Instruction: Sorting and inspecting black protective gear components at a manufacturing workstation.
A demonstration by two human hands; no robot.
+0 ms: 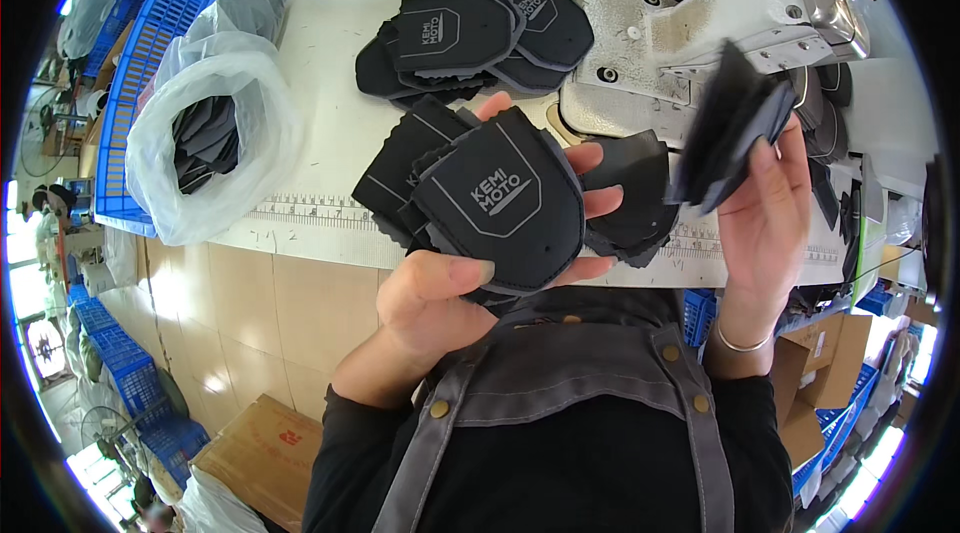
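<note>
Black fabric pads (495,203), the shield-shaped kind with a pale outline and logo printed on them, are what's being handled here, and a fanned stack of them is held up just above the near edge of the white worktable (320,63), close to the chest. So the step looks like sorting or counting: a handful is being split between two hands. Just a guess from how things sit, but the next bit would need the top pad peeled off cleanly without the rest of the fan sliding apart, since they're thin and floppy.

The left hand (450,283) is brought up from below, palm toward the camera, thumb pressed across the lower edge of the front pad and the fingertips poking out behind the stack at the top and right, so the bundle is pinched between thumb and fingers.

The right hand (765,223) is raised higher and further right, wrist upright with a thin bracelet on it, and a smaller bunch of dark pieces (730,128) is clamped edge-on between its thumb and straight, closed-up fingers.

More pads are piled further back on the table (470,33), beside the base of a white sewing machine (720,23). A clear plastic bag (210,133) with dark pieces is left open at the left.
</note>
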